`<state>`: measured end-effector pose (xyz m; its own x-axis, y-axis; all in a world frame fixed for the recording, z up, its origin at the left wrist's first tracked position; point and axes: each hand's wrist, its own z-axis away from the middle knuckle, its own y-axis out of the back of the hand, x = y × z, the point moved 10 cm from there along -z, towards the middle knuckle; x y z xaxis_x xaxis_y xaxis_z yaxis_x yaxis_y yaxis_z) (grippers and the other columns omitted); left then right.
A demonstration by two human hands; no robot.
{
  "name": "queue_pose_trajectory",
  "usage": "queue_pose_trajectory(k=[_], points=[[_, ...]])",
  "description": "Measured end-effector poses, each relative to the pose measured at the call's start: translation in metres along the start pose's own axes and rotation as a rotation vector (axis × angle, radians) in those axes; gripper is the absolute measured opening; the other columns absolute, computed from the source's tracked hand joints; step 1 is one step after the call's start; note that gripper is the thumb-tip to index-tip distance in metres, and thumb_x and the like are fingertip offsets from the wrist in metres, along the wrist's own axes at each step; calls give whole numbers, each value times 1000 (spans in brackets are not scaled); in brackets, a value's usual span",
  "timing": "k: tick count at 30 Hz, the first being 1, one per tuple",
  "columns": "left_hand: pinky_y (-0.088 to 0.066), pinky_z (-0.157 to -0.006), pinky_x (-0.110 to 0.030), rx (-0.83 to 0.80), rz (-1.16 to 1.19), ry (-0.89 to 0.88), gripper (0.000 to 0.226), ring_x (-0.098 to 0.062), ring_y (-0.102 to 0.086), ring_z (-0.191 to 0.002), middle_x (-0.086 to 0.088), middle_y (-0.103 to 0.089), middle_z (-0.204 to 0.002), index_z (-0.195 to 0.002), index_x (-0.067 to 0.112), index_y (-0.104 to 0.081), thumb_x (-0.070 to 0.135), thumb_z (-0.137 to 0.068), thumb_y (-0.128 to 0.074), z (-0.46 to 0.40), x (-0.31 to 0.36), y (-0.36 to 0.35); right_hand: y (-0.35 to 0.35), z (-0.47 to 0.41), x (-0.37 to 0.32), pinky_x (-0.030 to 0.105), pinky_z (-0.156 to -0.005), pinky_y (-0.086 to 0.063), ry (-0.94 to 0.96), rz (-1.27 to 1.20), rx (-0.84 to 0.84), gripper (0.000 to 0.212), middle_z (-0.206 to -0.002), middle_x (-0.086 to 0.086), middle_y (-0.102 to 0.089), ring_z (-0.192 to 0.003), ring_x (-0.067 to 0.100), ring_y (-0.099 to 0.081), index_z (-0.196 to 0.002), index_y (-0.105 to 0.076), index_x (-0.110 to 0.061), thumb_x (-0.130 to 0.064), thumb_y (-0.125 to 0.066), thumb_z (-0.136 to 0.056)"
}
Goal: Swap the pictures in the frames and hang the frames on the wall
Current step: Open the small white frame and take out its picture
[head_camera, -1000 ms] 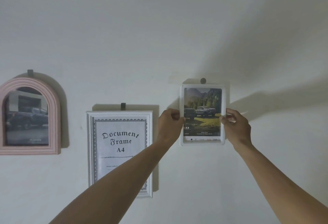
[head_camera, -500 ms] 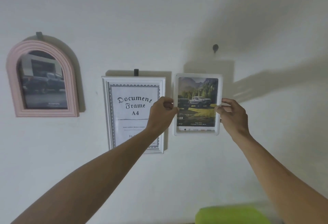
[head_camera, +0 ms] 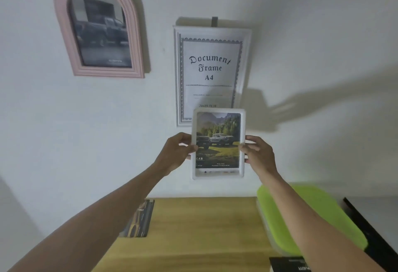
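illumination is dim and even, with a greyish cast. arm shadows fall rightward across the wall [head_camera: 323, 56], indicating a source at the left. the view is soft overall; wide-angle distortion bends the pink arched frame [head_camera: 99, 26] near the upper left.

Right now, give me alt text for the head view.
Both hands, left and right, hold a small white frame with a car picture above a wooden table. A pink arched frame and document frame hang behind.

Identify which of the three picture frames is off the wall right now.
The small white frame with the forest truck picture: left hand and right hand grip its sides. The pink arched frame and Document Frame A4 hang on hooks.
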<state>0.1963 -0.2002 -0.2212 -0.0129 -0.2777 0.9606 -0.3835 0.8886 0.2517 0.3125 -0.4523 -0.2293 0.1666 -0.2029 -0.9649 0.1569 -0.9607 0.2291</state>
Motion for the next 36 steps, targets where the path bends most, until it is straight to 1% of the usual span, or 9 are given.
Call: queue_pose_trajectory(k=[5, 10, 13, 16, 21, 24, 28, 32, 36], points=[[-59, -86, -42, 16, 68, 170, 20, -25, -71, -96, -9, -72, -103, -106, 13, -66, 11, -87, -73, 53, -91, 37, -71, 53, 58, 46, -83, -59, -122, 47, -114, 23, -95, -9, -75, -91, 15, -71, -102, -66, -42, -27, -71, -84], [-58, -70, -24, 66, 68, 320, 27, -20, -72, -90, -12, -74, -100, -107, 10, -65, 13, -83, -77, 113, -164, 69, -131, 109, 116, 45, -87, -58, -246, 141, -224, 24, -105, -6, -72, -97, 15, -69, -113, -64, -35, -30, -66, -90], [-60, -75, -33, 94, 48, 374, 29, -24, -72, -92, -5, -75, -96, -104, 12, -66, 16, -80, -80, 141, -194, 80, -167, 139, 137, 38, -89, -57, -280, 285, -345, 33, -121, 1, -67, -102, 17, -67, -127, -59, -25, -26, -61, -94], [-60, -79, -42, 143, -13, 357, 38, -22, -73, -86, -2, -74, -89, -100, 17, -68, 32, -69, -83, 156, -206, 90, -194, 156, 130, 35, -94, -50, -221, 437, -385, 57, -137, 4, -54, -118, 21, -58, -144, -42, -20, -35, -63, -94], [-55, -67, -23, 292, -167, 231, 16, 1, -64, -67, 18, -68, -67, -86, 25, -67, 25, -74, -78, 169, -190, 91, -237, 166, 78, 25, -72, -50, -138, 282, -466, 47, -120, -8, -62, -94, 9, -66, -135, -47, -31, -48, -57, -93], [-58, -67, -37, 319, -238, 162, 20, -2, -66, -70, 16, -71, -73, -87, 31, -70, 43, -71, -69, 177, -178, 75, -252, 164, 62, 37, -82, -58, -137, 181, -438, 58, -112, -11, -65, -93, 13, -70, -130, -51, -31, -59, -64, -81], [-55, -61, -37, 343, -343, 7, 15, -5, -63, -67, 13, -66, -77, -92, 30, -73, 34, -78, -70, 185, -166, 51, -242, 162, 63, 39, -84, -58, -173, 188, -347, 48, -99, -6, -67, -90, 18, -70, -127, -50, -24, -34, -71, -85], [-52, -57, -35, 275, -425, -73, 28, -10, -60, -69, 12, -61, -83, -105, 29, -73, 44, -82, -70, 186, -170, 25, -217, 157, 89, 45, -80, -60, -270, 118, -268, 39, -95, -2, -69, -86, 20, -71, -122, -58, -20, -13, -65, -84], [-55, -76, -41, 268, -361, -142, 30, -16, -65, -89, 6, -66, -100, -109, 21, -73, 43, -90, -65, 180, -185, 20, -201, 154, 121, 47, -74, -62, -366, -2, -325, 38, -96, 11, -72, -82, 29, -73, -122, -61, -19, -5, -62, -87]])
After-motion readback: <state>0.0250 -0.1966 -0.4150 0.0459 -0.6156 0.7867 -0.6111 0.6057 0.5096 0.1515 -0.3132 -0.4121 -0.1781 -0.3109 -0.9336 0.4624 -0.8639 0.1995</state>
